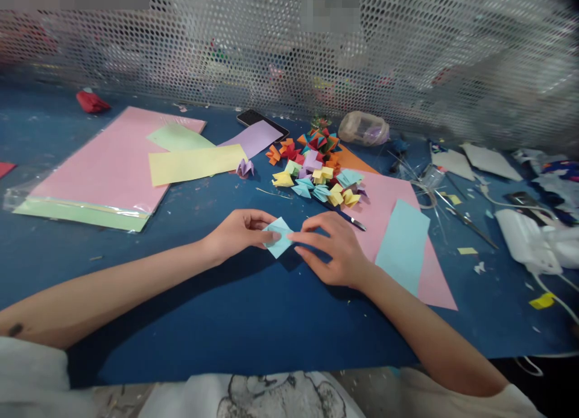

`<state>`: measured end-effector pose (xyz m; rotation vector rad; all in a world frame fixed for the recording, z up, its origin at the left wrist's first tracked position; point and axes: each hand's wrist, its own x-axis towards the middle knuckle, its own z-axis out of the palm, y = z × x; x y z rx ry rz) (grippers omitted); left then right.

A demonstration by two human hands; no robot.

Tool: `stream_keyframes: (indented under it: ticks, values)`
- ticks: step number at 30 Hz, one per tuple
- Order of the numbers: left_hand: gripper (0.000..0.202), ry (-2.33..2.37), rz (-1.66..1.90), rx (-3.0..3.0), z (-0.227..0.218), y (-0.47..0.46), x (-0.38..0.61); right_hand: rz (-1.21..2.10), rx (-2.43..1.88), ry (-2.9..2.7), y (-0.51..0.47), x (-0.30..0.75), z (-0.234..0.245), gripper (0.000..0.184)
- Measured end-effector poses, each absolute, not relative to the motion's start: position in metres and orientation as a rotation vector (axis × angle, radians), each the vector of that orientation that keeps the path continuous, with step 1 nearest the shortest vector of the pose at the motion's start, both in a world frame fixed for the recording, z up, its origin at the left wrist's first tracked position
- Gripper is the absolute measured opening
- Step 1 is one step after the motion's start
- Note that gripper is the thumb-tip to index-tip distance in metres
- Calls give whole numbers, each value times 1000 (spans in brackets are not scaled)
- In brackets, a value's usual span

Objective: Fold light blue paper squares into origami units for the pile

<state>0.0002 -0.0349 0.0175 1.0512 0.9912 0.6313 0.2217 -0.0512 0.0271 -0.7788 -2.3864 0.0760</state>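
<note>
A white shirt (289, 400) with a dark print sits nearest, just below the edge of the blue table (266, 327). Above the tabletop, between the two hands, is a small light-blue paper square (279, 225), turned with one corner up. The left hand (233, 236) has it pinched, thumb on the front and fingers behind. The right hand (339, 252) reaches in from the other side, a fingertip at the right corner and the thumb just beside it; whether these close on the paper I cannot tell.

The square should be very light and thin, stiff enough to take a crease yet easily bent or torn. It looks matt, so probably not slippery. A light pinch near an edge seems best, leaving the corners free; a hard squeeze could mark it.

Just beyond lies a pile of folded paper pieces (312, 160), with a pen (356, 221) beside it. To the right, a blue strip (402, 246) rests on a pink sheet (438, 282); to the left are a yellow strip (194, 164) and a plastic sleeve of coloured sheets (102, 164). Behind everything stands a metal mesh (190, 56).
</note>
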Motion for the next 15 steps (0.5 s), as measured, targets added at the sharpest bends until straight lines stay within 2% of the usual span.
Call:
stream_keyframes:
  ticks: [4, 7, 11, 15]
  values:
    - [25, 993, 623, 1104, 16, -38, 3, -208, -713, -2575, -50, 222, 29, 7]
    - [24, 989, 621, 1144, 13, -40, 4, -293, -719, -2611, -50, 220, 29, 8]
    - [22, 1004, 653, 1180, 10, -40, 4, -336, -748, -2646, -53, 217, 28, 11]
    - [22, 1019, 657, 1159, 14, -40, 4, -227, -694, -2571, -55, 217, 27, 12]
